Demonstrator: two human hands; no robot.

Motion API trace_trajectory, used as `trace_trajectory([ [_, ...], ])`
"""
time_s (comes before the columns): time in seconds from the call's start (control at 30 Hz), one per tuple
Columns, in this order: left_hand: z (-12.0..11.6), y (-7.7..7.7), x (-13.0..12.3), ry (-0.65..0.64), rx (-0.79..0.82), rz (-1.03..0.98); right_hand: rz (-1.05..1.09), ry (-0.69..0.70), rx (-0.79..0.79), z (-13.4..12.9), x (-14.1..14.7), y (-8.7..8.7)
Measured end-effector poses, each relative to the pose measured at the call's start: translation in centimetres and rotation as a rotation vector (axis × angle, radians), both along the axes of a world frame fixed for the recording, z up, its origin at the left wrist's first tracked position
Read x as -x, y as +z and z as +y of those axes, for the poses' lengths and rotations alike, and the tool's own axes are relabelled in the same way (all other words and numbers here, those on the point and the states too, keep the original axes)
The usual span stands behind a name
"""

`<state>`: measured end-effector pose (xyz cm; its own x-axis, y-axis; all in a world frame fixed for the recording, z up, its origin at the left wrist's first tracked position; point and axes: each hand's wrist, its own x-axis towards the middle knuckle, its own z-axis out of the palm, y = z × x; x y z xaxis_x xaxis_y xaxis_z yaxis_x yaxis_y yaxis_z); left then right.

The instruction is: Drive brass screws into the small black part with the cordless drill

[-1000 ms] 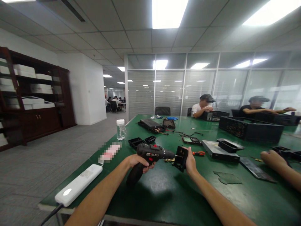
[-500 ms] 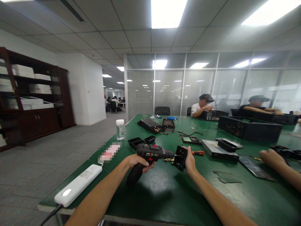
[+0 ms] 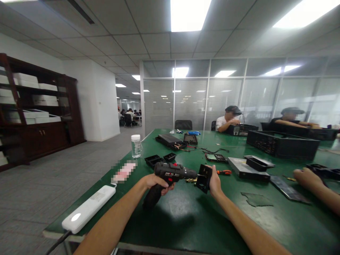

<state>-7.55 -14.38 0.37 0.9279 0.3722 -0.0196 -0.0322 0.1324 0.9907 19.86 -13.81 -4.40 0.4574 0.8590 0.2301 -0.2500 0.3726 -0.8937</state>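
Observation:
My left hand (image 3: pixel 160 183) is wrapped round the grip of a black cordless drill (image 3: pixel 172 171) with red accents. The drill points right, its bit reaching into a black plastic bracket (image 3: pixel 204 179). My right hand (image 3: pixel 214 180) grips that bracket by its right side and holds it tilted above the table. Whether the bit sits on a screw is too small to tell. Behind the drill's nose lies a small pile of brass-coloured pieces (image 3: pixel 190 180). An orange-handled screwdriver (image 3: pixel 224 172) rests just beyond my right hand.
On the green table (image 3: pixel 225 226) are black plastic trays (image 3: pixel 154 160), a clear bottle (image 3: pixel 136 147), a white power strip (image 3: pixel 89 209), a silver drive (image 3: pixel 247 171) and a black computer case (image 3: pixel 283 145). A co-worker's hand (image 3: pixel 309 179) is at right. Two people sit across the table.

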Motion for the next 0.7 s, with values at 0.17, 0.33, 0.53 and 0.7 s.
trace_trajectory([
  [0.17, -0.28, 0.27, 0.0, 0.003, 0.003, 0.002, 0.01, 0.005, 0.011, 0.15, -0.05, -0.17],
  [0.33, -0.39, 0.42, -0.02, 0.003, -0.008, 0.007, -0.003, -0.012, 0.016, -0.04, 0.05, 0.04],
  [0.53, -0.41, 0.47, -0.07, 0.001, -0.001, -0.004, 0.022, -0.002, 0.024, -0.45, 0.3, 0.4],
  [0.7, -0.42, 0.44, -0.07, -0.001, 0.007, -0.011, 0.011, -0.007, 0.021, -0.44, 0.3, 0.33],
])
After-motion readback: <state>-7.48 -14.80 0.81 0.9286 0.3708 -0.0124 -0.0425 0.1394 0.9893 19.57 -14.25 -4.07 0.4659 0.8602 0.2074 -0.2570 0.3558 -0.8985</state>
